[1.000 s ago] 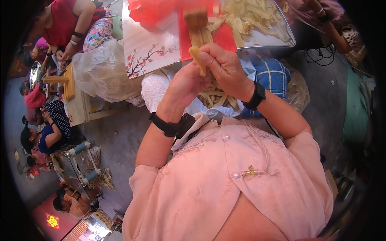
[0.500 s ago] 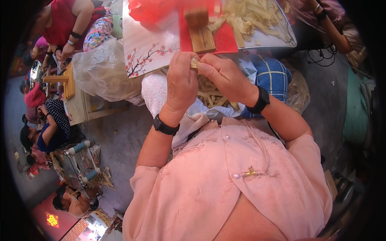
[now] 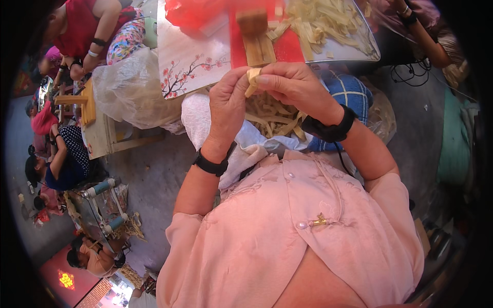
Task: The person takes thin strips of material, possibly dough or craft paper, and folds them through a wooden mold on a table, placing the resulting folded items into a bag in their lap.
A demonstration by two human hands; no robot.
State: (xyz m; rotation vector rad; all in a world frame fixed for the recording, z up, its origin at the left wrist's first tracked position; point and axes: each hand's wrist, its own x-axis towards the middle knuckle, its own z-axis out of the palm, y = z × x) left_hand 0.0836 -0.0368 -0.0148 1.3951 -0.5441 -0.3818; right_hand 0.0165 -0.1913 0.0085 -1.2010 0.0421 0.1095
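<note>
Both my hands pinch a folded pale yellow strip (image 3: 251, 86) in front of the table edge. Fingertips of my left hand (image 3: 229, 98) close on its left side. From the right, the thumb and fingers of my right hand (image 3: 298, 88) press on it. One end of the strip hangs down between the hands. Just beyond them, a small wooden block with an upright piece (image 3: 258, 50) stands on a red sheet (image 3: 288, 47). Below the hands, more pale strips (image 3: 273, 117) lie on cloth in my lap.
A metal tray (image 3: 371, 45) bears a heap of pale strips (image 3: 323, 23). Left of it are a flower-patterned board (image 3: 197, 64) and a red plastic bag (image 3: 192, 15). Clear plastic (image 3: 131, 90) covers something beside a wooden bench (image 3: 105, 136). Several people sit to the left; another person's arm (image 3: 429, 41) shows at right.
My hands have turned, and more of the folded strip shows between the fingertips. The right wrist has rolled and the fingers have straightened a little.
</note>
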